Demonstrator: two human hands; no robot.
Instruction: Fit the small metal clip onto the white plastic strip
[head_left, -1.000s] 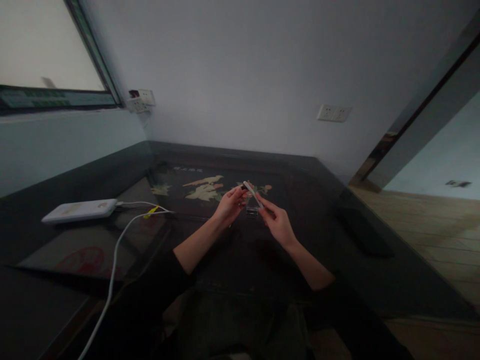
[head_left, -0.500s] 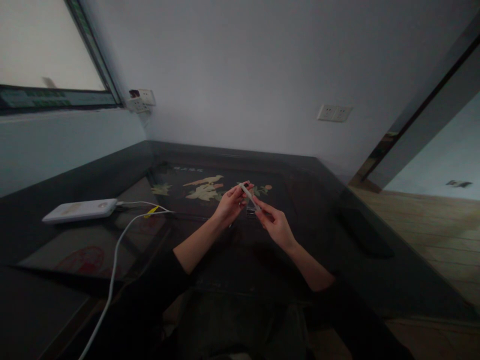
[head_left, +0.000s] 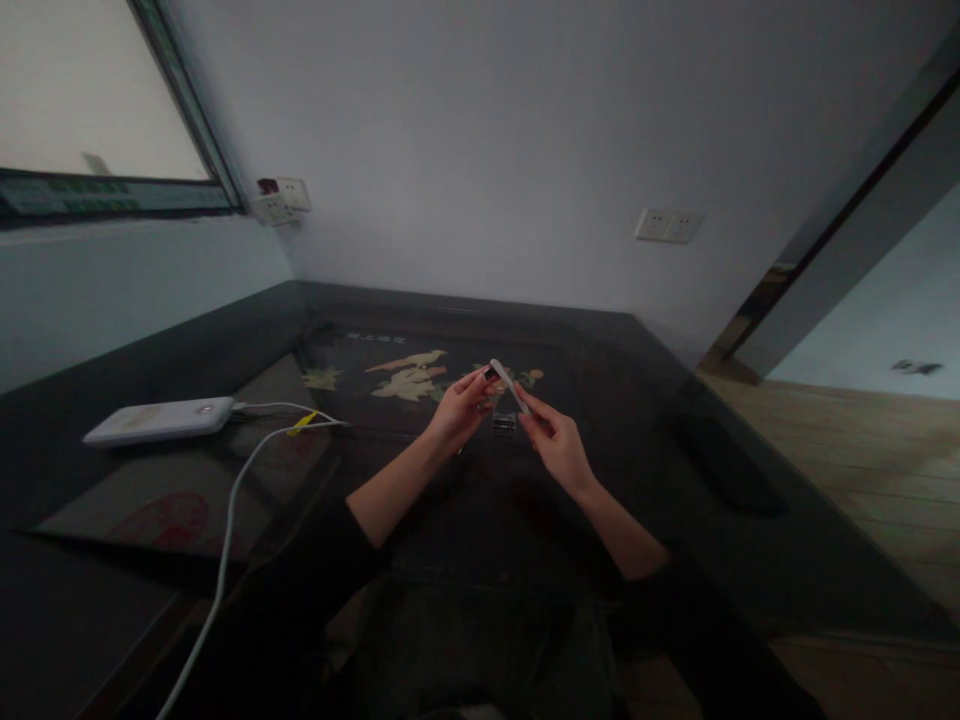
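Observation:
Over the middle of the dark table, my left hand is closed, its fingertips pinching a small dark piece with a light edge. My right hand grips a thin, flat, pale strip by its lower end. The strip slants up to the left, and its far tip lies at or close beside the dark piece; whether they touch I cannot tell. Between and below both hands a small dark object with shiny bars rests on the table. Fingers partly hide the two held things.
A white power bank lies at the left, with a white cable and a yellow tag. The glossy table bears a bird-and-flower picture. A dark flat object lies at the right.
The strip's upper end has shifted right, off the left fingertips, uncovering the dark piece there. My right hand has moved slightly right; the shiny-barred object shows more fully.

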